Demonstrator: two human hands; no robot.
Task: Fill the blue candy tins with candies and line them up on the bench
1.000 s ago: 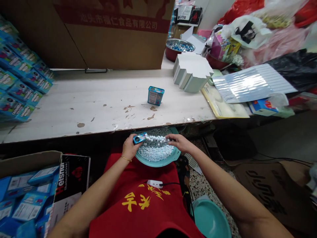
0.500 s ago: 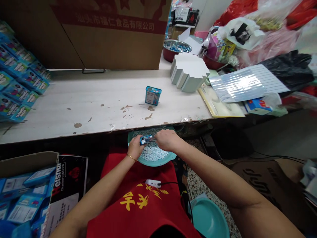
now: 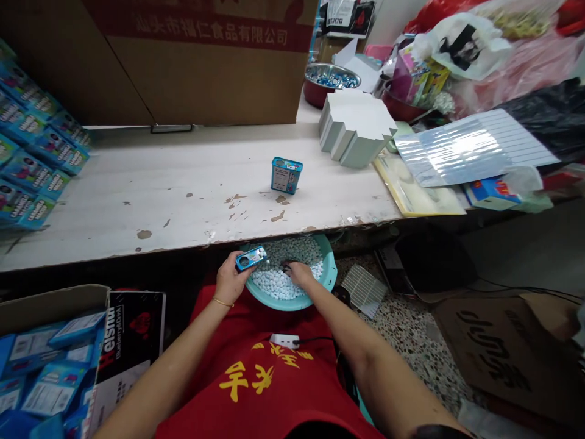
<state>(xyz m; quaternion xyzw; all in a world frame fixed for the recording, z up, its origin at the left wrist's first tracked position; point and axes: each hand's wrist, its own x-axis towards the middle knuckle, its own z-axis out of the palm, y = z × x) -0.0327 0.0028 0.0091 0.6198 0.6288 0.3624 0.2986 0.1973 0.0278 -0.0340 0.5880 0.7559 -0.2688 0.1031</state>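
Note:
My left hand (image 3: 231, 277) is closed round a small blue candy tin (image 3: 250, 258), tilted over the left rim of a turquoise basin (image 3: 329, 281). White candies show at the tin's opening end. The basin is full of small white candies (image 3: 282, 285) and sits at my lap, below the table edge. Inside it, my right hand (image 3: 299, 274) is closed on a small dark scoop (image 3: 287, 266), whose tip dips among the candies. Another blue candy tin (image 3: 286, 175) stands upright on the table, beyond both hands.
Stacked blue candy packs (image 3: 31, 146) line the white table's (image 3: 183, 158) left end, before a large carton (image 3: 196, 79). White card pieces (image 3: 359, 125) and a red bowl (image 3: 320, 91) stand at right. An open box of blue packs (image 3: 55, 289) is at lower left.
My right hand has drawn back from the tin's opening and lowered the scoop into the candies. My left hand has moved left with the tin and turned it. The view has shifted slightly.

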